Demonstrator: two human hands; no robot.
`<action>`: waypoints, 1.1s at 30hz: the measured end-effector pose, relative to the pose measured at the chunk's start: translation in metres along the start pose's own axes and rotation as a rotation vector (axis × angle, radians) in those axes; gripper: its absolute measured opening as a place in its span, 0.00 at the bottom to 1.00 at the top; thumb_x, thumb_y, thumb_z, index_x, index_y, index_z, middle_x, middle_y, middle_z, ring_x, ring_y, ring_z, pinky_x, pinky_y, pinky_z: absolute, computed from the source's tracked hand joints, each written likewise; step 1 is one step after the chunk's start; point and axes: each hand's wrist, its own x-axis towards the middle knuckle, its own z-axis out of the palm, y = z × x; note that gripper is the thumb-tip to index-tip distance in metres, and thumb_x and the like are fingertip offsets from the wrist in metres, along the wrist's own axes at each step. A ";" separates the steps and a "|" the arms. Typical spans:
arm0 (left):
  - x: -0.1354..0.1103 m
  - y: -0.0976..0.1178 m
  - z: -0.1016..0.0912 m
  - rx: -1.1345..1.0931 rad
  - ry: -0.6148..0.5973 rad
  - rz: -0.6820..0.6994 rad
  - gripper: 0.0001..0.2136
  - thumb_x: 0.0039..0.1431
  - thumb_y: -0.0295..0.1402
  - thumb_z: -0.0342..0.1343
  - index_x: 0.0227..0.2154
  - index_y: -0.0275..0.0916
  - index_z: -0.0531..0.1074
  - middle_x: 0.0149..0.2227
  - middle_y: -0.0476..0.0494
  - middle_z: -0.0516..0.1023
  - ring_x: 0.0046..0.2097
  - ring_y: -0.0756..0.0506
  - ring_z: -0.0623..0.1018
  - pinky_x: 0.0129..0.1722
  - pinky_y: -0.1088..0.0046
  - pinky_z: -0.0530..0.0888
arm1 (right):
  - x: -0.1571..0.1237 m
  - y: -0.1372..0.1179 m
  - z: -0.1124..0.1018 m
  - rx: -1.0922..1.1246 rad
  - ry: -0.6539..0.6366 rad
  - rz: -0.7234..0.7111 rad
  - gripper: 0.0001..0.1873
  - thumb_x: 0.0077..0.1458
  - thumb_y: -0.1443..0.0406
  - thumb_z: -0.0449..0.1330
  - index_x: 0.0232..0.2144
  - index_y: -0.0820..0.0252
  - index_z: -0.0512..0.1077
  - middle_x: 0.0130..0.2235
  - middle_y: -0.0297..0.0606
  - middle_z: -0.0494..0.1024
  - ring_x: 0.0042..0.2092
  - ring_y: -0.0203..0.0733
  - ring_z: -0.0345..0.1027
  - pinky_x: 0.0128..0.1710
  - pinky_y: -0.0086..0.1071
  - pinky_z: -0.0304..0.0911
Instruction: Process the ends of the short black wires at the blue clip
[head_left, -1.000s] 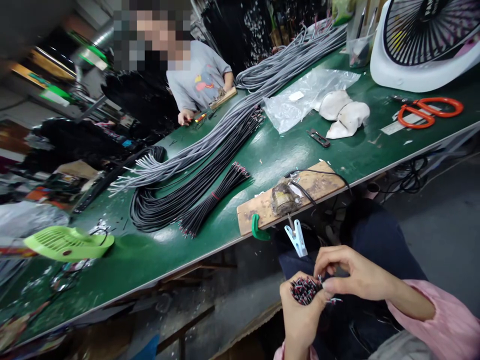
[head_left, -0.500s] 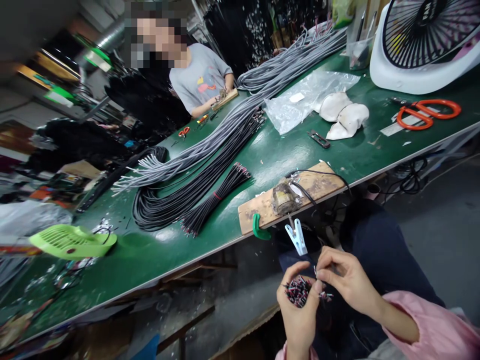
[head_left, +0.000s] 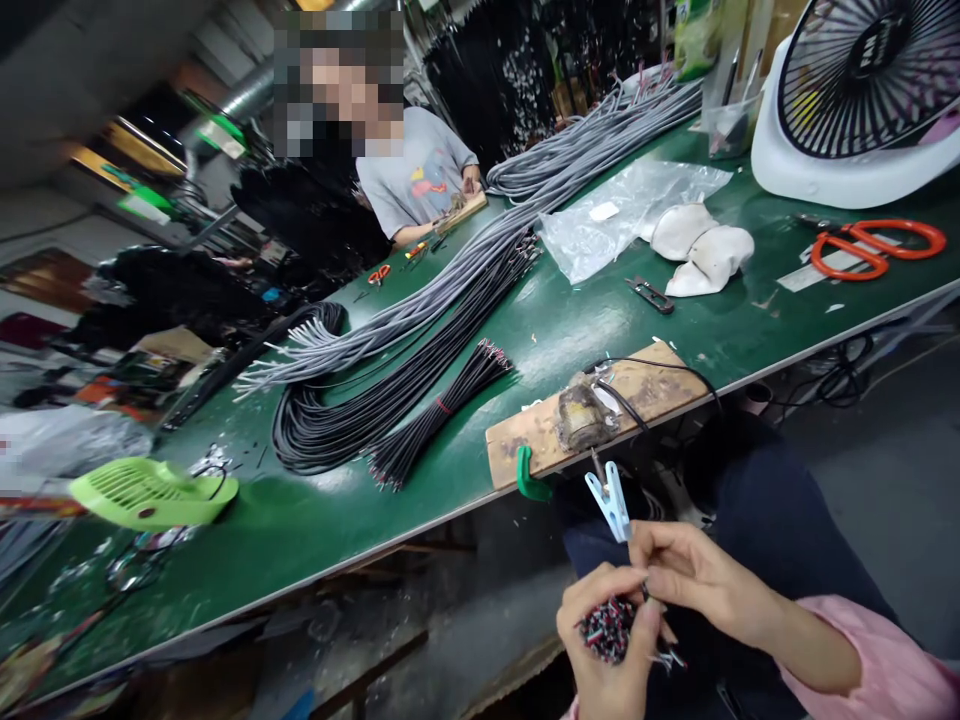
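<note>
My left hand (head_left: 611,688) is wrapped round a bundle of black cables (head_left: 606,628), whose stripped ends show red, white and green wires. Its index finger and thumb reach up to my right hand (head_left: 694,572). The fingers of that hand are pinched on a single thin cable (head_left: 646,590) at the bundle's edge, mostly hidden by the fingertips. Just above both hands a light blue clothespin (head_left: 607,500) hangs on the shaft of a small motor (head_left: 583,416). The motor is fixed to a wooden board (head_left: 517,440) at the table edge.
A green clamp (head_left: 531,476) grips the board. On the green table (head_left: 570,330) lie black cables (head_left: 360,420), grey cables (head_left: 420,290), snips (head_left: 649,295), orange-handled scissors (head_left: 877,250) and a plastic bag (head_left: 600,220). A white fan (head_left: 802,165) stands right. A co-worker (head_left: 416,170) sits opposite.
My left index finger, raised before, has come down against my right fingertips. My right hand is now lower relative to the clothespin's end and closer to the bundle. The view has shifted slightly.
</note>
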 end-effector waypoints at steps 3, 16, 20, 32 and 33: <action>0.009 0.007 0.008 -0.162 -0.075 0.087 0.06 0.52 0.26 0.65 0.31 0.44 0.77 0.24 0.51 0.79 0.20 0.49 0.76 0.23 0.75 0.73 | 0.006 -0.015 -0.006 -0.213 0.070 -0.068 0.17 0.59 0.54 0.61 0.29 0.61 0.66 0.30 0.32 0.63 0.30 0.33 0.59 0.29 0.26 0.58; 0.035 0.012 0.033 0.003 0.106 0.448 0.14 0.48 0.14 0.59 0.32 0.40 0.76 0.27 0.53 0.79 0.21 0.49 0.77 0.22 0.74 0.74 | 0.062 -0.025 0.007 0.183 0.217 0.038 0.26 0.44 0.46 0.69 0.24 0.66 0.75 0.25 0.36 0.72 0.26 0.33 0.61 0.24 0.25 0.57; 0.035 0.010 0.035 0.045 0.068 0.421 0.14 0.48 0.14 0.60 0.31 0.41 0.76 0.23 0.54 0.78 0.19 0.50 0.75 0.20 0.76 0.71 | 0.062 -0.019 0.005 0.251 0.163 0.021 0.25 0.49 0.48 0.67 0.23 0.67 0.76 0.23 0.35 0.71 0.24 0.31 0.61 0.22 0.24 0.55; 0.034 0.012 0.031 0.019 0.034 0.426 0.17 0.47 0.11 0.59 0.33 0.40 0.77 0.26 0.53 0.79 0.21 0.50 0.77 0.22 0.73 0.74 | 0.031 0.003 -0.024 0.229 0.200 0.036 0.21 0.55 0.51 0.64 0.31 0.66 0.79 0.24 0.35 0.71 0.27 0.32 0.58 0.28 0.26 0.54; 0.032 0.012 0.031 0.008 0.052 0.424 0.16 0.47 0.12 0.59 0.33 0.40 0.77 0.26 0.53 0.79 0.21 0.50 0.77 0.22 0.73 0.75 | 0.026 0.002 -0.025 0.156 0.199 0.032 0.20 0.55 0.52 0.64 0.31 0.66 0.79 0.24 0.35 0.71 0.27 0.33 0.58 0.29 0.27 0.54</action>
